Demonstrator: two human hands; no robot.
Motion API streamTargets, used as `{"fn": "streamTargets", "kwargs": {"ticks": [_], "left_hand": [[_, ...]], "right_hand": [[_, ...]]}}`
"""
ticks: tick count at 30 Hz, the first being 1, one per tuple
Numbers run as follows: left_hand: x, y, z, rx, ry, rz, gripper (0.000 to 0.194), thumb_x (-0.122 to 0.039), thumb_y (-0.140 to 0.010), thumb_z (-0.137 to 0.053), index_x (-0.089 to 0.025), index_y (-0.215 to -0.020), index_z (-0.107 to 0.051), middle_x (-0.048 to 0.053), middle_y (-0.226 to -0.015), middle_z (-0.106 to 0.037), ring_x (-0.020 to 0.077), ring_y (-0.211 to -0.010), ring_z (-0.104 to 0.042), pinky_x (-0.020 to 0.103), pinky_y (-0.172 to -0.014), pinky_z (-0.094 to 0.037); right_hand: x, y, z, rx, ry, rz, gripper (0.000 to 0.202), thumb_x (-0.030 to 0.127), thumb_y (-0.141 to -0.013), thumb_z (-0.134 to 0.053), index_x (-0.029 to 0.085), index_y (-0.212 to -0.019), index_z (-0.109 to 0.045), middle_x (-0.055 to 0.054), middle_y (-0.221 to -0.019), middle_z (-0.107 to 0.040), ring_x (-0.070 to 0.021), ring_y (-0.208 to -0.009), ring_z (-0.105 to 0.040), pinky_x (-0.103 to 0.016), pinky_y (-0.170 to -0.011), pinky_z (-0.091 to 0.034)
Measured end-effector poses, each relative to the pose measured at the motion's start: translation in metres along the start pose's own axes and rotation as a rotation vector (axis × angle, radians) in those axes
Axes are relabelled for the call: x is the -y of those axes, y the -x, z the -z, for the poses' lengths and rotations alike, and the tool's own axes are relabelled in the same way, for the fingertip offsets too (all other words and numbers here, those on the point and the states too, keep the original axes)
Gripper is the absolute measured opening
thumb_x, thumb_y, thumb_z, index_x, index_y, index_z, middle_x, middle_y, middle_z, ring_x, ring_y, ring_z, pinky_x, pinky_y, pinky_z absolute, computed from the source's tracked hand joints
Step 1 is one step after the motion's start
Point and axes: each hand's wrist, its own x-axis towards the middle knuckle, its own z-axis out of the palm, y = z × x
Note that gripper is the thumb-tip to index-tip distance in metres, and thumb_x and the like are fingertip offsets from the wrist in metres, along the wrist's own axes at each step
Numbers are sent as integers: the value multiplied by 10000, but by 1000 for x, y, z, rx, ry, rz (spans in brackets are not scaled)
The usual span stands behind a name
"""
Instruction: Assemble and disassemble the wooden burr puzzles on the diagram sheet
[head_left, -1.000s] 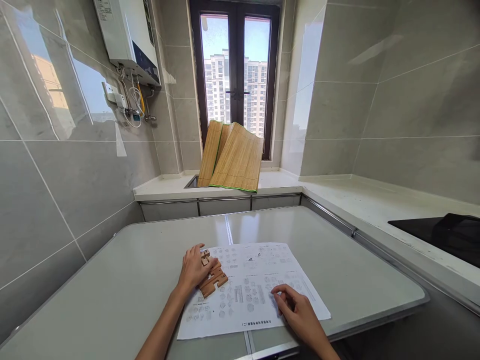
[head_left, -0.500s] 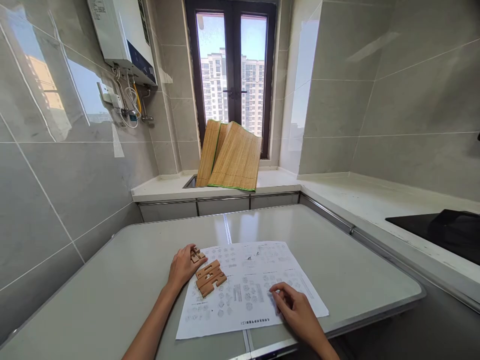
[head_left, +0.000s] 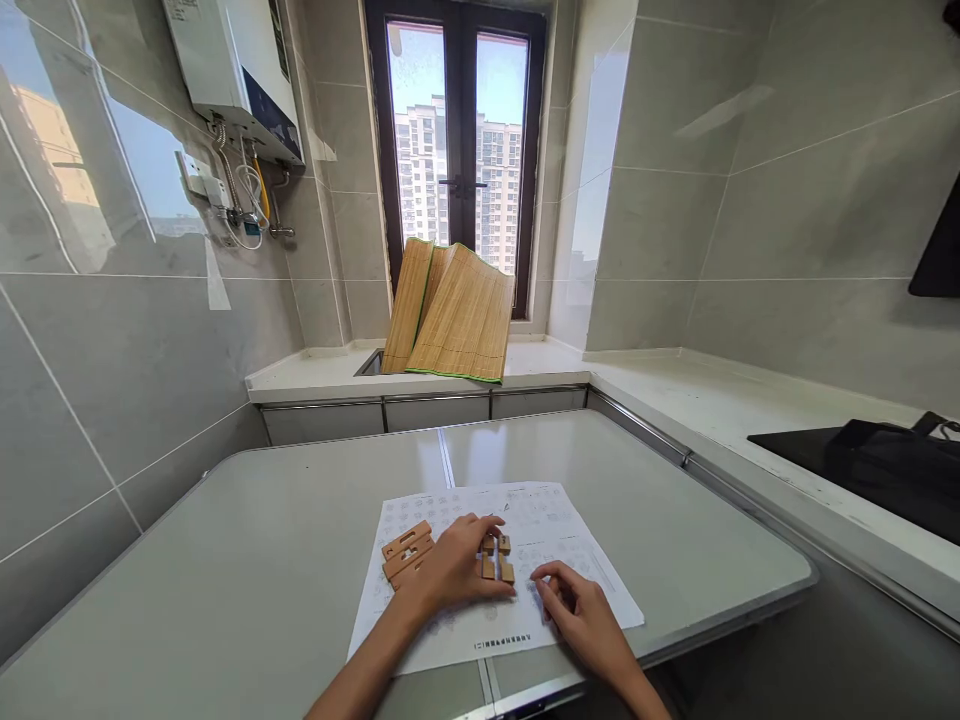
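Observation:
My left hand [head_left: 457, 565] is closed, thumb and fingers around notched wooden puzzle pieces [head_left: 508, 573] that sit side by side over the paper. Its palm and fingers cover part of these pieces. Behind the left wrist, more notched wooden puzzle pieces [head_left: 407, 552] lie in a row on the paper's left side, partly hidden by the hand. My right hand [head_left: 574, 605] rests at the lower right of the sheet, its fingers loosely bent and slightly apart, with nothing visible in them. The printed paper sheet [head_left: 570, 525] carries small diagrams and lies under both hands.
The pale folding table [head_left: 262, 540] has a seam down its middle. Beyond it, a bamboo mat [head_left: 457, 320] leans over the sink on the white counter [head_left: 637, 370]. A black item [head_left: 877, 455] lies on the counter at right.
My left hand has moved right and nearer, carrying its wooden puzzle pieces from the paper's upper left to its middle. My right hand stays nearly still. The view has shifted slightly.

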Motion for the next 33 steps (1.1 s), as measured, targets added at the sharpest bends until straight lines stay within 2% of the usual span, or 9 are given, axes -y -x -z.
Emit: {"fn": "streamTargets", "kwargs": {"ticks": [4, 7, 12, 15, 18, 22, 26, 29, 33], "left_hand": [[-14, -10, -28, 91, 30, -98, 844, -577, -635, -870, -237, -1344, -563, 99, -1106, -689, 311, -1064, -627, 411, -906, -500], [-15, -11, -38, 124, 45, -112, 853, -611, -653, -849, -224, -1355, -557, 114, -1110, -692, 317, -1056, -634, 416, -898, -501], [-8, -4, -24, 87, 52, -121, 1007, -641, -547, -890, -231, -1391, -524, 138, -1288, -610, 339, -1167, -572, 451, -993, -469], [-2, 0, -7, 66, -15, -87, 825, -647, -536, -888, -253, -1223, -661, 119, -1237, -581, 335, -1161, -529, 453, -987, -458], [2, 3, 5, 86, 44, 19, 695, -619, -554, -889, -269, -1128, -711, 56, -1056, -584, 272, -1007, -554, 379, -877, -469], [4, 5, 9, 125, 375, 177, 758, -531, -619, -884, -239, -1274, -637, -52, -783, -512, 153, -743, -508, 268, -702, -424], [3, 7, 6, 134, 654, 204, 813, -420, -632, -901, -239, -1351, -569, -38, -880, -568, 103, -697, -483, 248, -685, -434], [1, 9, 4, 154, 670, 216, 810, -402, -631, -910, -245, -1346, -561, -9, -941, -616, 105, -715, -523, 259, -707, -467], [-5, 9, 0, 158, 627, 215, 809, -429, -646, -906, -252, -1344, -536, 7, -967, -668, 126, -748, -597, 279, -744, -503]], "right_hand": [[0, -3, -1, -61, -10, 51, 386, 537, -937, -556, 192, -1003, -716, -54, -820, -697, -195, -701, -619, -268, -611, -469], [0, -4, -2, -88, 24, 110, 322, 478, -932, -569, 203, -1048, -690, -85, -979, -694, -234, -875, -652, -304, -748, -526], [-6, -4, -4, -103, 116, 178, 285, 383, -904, -597, 242, -1146, -650, -91, -1189, -625, -270, -1157, -593, -369, -989, -502], [-11, -4, -6, -103, 179, 161, 395, 374, -860, -661, 259, -1235, -625, -94, -1261, -580, -289, -1234, -549, -397, -1053, -469], [-16, -5, -9, -67, 236, 131, 499, 371, -814, -715, 260, -1290, -612, -103, -1269, -558, -305, -1235, -540, -414, -1063, -458], [-17, -5, -10, -40, 245, 85, 508, 344, -771, -739, 251, -1259, -631, -99, -1231, -555, -297, -1200, -558, -402, -1046, -463], [-14, -5, -7, -39, 150, 59, 508, 336, -717, -779, 244, -1195, -632, -82, -1251, -570, -280, -1180, -579, -365, -1001, -485], [-12, -6, -2, -59, 34, 39, 568, 355, -726, -793, 235, -1244, -594, -83, -1228, -624, -275, -1106, -614, -350, -909, -508], [-9, -4, 1, -92, -105, -33, 680, 421, -726, -822, 231, -1318, -547, -56, -1058, -684, -243, -899, -650, -337, -800, -518]]}}
